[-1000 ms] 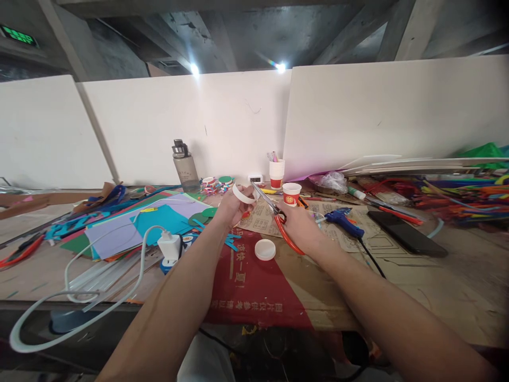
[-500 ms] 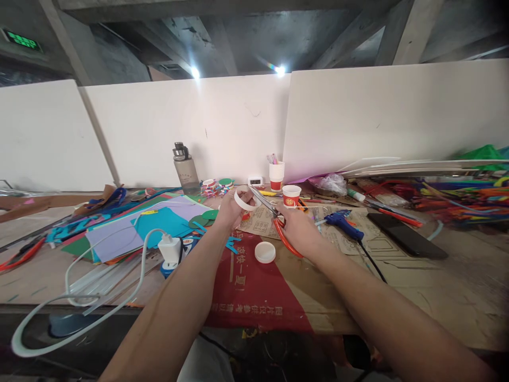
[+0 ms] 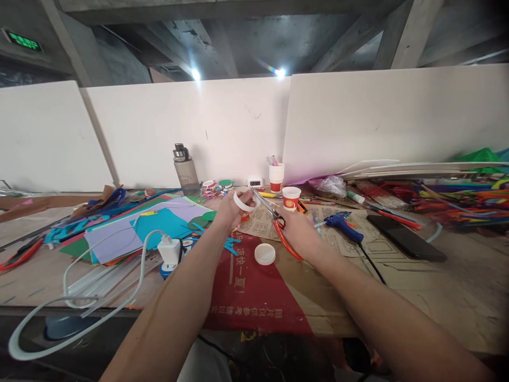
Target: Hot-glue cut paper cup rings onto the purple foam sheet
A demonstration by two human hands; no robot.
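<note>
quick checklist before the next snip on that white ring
1. Left hand grips the ring: ok, pinched in the fingers, held above the table.
2. Right hand holds the scissors: ok, fingers in the orange handles.
3. Blades at the ring: ok, tips point to it; contact cannot tell.
4. Fingers out of the blade line: cannot tell, thumb sits close to the tips.
5. Space under the hands: ok, the white lid and red cup lie apart from the blades.

A craft workshop. Coloured paper sheets, a glue gun and pipe cleaners litter the cardboard-covered bench. Bare concrete beams run overhead.
</note>
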